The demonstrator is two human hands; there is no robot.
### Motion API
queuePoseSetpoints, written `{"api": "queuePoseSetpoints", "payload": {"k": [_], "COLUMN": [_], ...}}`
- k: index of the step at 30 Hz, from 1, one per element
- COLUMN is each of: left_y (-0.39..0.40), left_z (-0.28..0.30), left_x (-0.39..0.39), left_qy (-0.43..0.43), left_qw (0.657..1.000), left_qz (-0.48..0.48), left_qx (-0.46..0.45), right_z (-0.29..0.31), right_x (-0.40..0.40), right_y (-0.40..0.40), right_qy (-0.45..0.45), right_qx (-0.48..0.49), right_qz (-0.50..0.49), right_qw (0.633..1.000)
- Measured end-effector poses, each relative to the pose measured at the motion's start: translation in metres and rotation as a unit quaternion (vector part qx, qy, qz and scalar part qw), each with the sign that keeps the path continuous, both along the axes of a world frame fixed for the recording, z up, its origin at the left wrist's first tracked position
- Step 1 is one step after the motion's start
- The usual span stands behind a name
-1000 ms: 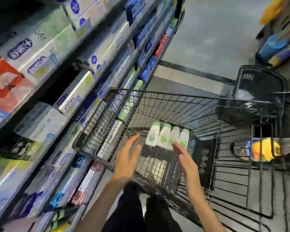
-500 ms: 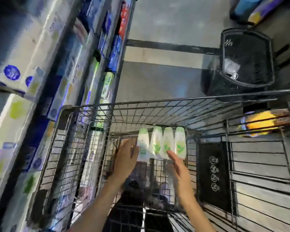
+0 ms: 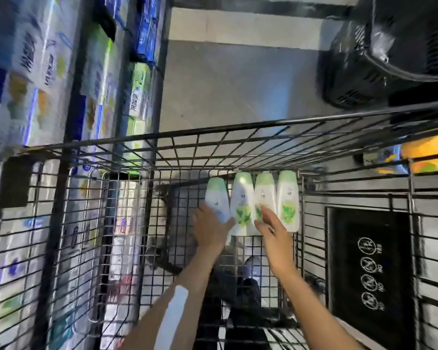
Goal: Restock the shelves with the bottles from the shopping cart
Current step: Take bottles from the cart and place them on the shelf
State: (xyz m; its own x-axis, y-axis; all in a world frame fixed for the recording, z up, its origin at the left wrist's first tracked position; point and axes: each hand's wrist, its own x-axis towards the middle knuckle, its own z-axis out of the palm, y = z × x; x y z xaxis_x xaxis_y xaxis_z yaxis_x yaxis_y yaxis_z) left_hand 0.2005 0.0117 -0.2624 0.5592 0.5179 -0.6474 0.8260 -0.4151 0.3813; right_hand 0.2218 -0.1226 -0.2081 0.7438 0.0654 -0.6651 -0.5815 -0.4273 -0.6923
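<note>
left hand (image 3: pixel 210 228) grasps the leftmost bottle (image 3: pixel 216 198) in the cart (image 3: pixel 213 132); right hand (image 3: pixel 273 227) released, touching another.

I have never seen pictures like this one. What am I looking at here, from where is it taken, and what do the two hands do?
A camera on a person's head looks down into a wire shopping cart. There is no machine, only two bare hands. Four white bottles with green caps lie side by side at the cart's far end. The left hand touches the leftmost bottle; the right hand reaches the third bottle. Neither is lifted yet. Store shelves with boxed goods stand to the left, and a black basket sits on the floor beyond.
</note>
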Motion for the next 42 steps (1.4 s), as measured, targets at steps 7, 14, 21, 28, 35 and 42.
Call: {"api": "queuePoseSetpoints", "payload": {"k": [7, 14, 21, 28, 35, 42], "left_y": [0.03, 0.072, 0.089, 0.101, 0.11, 0.113], "left_z": [0.015, 0.031, 0.048, 0.058, 0.067, 0.107], "left_x": [-0.007, -0.035, -0.035, -0.029, -0.032, -0.048], "left_qy": [0.03, 0.005, -0.003, -0.064, -0.094, -0.143], "left_qw": [0.998, 0.949, 0.927, 0.882, 0.867, 0.856], "left_qz": [0.062, 0.239, 0.237, 0.25, 0.246, 0.258], "left_qx": [-0.008, -0.204, -0.292, -0.395, -0.424, -0.425], "right_z": [-0.023, -0.049, -0.063, -0.066, -0.054, 0.014], "right_x": [0.004, 0.009, 0.012, 0.011, 0.0, -0.007], "right_y": [0.014, 0.049, 0.067, 0.079, 0.067, 0.052], "right_qy": [0.015, -0.055, -0.014, 0.05, 0.1, 0.077], "right_qx": [-0.077, -0.257, -0.323, -0.199, 0.007, 0.133], "right_qz": [0.045, 0.101, 0.104, 0.039, -0.053, 0.018], "right_qw": [0.996, 0.96, 0.94, 0.978, 0.994, 0.988]}}
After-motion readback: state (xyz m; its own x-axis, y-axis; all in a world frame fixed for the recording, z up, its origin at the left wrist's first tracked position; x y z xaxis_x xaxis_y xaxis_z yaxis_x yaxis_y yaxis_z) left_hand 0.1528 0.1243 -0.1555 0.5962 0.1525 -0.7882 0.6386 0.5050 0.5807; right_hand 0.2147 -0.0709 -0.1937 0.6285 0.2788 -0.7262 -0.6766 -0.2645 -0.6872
